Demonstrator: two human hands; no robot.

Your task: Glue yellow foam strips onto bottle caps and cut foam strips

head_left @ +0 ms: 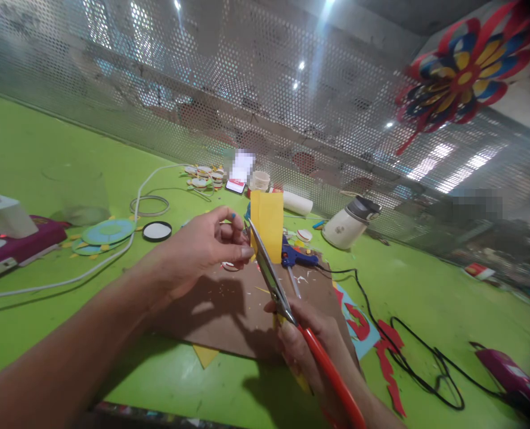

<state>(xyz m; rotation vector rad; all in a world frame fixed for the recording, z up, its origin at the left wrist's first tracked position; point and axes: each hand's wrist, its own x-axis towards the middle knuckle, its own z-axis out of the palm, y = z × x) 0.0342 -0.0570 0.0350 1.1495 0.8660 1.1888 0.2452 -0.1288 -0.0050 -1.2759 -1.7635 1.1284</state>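
My right hand (pixel 309 339) grips a pair of scissors (pixel 271 280) with red handles, its blades pointing up and slightly left. A folded strip of yellow paper (pixel 269 226) stands upright behind the blades. At the paper's left edge is my left hand (pixel 224 241), fingers curled and thumb against the edge; the blades partly cover the contact. More yellow shows beneath my right hand, but what it belongs to is hidden. Under both hands lies a brown board (pixel 224 325) strewn with small scraps.
A blue glue gun (pixel 297 255) rests on the board, its black cord (pixel 367 298) trailing right. Red paper scraps (pixel 387 357) lie nearby. A white jar (pixel 347 223), a phone (pixel 240 170), a white cable (pixel 108 262) and a purple power strip (pixel 32 244) are also on the green table (pixel 166 387).
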